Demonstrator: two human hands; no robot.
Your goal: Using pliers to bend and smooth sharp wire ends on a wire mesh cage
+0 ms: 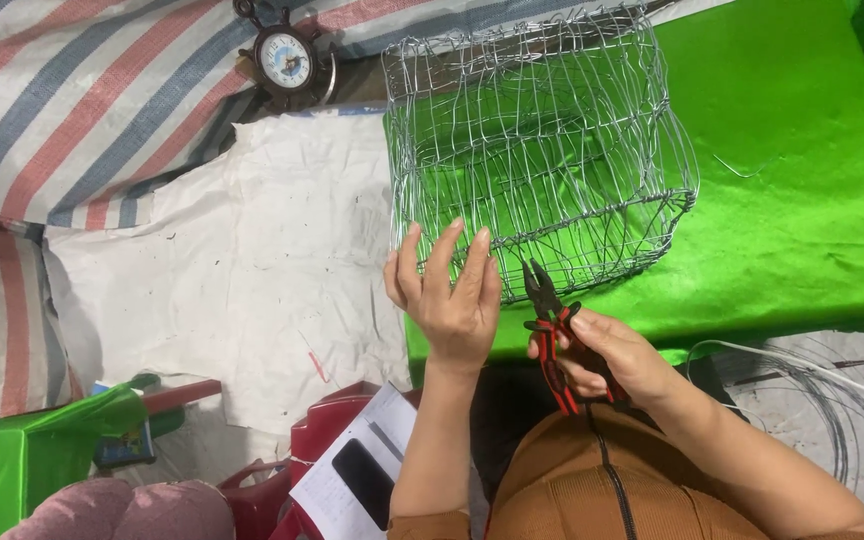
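The wire basket (pixel 537 150) is thin bare metal mesh, silvery and shiny, its strands uneven and hand-bent. It stands on a glossy green cloth (pixel 802 180), smooth with a satin sheen, near that cloth's front edge. The pliers (pixel 555 335) in the right hand (pixel 612 350) have dark matt metal jaws and red-and-black plastic grips. Beside the green cloth lies a white woven sheet (pixel 252 260), matt, creased and smudged. The striped tarpaulin (pixel 82 90) looks woven plastic, slightly glossy. Loose wire coils (pixel 842 420) gleam grey.
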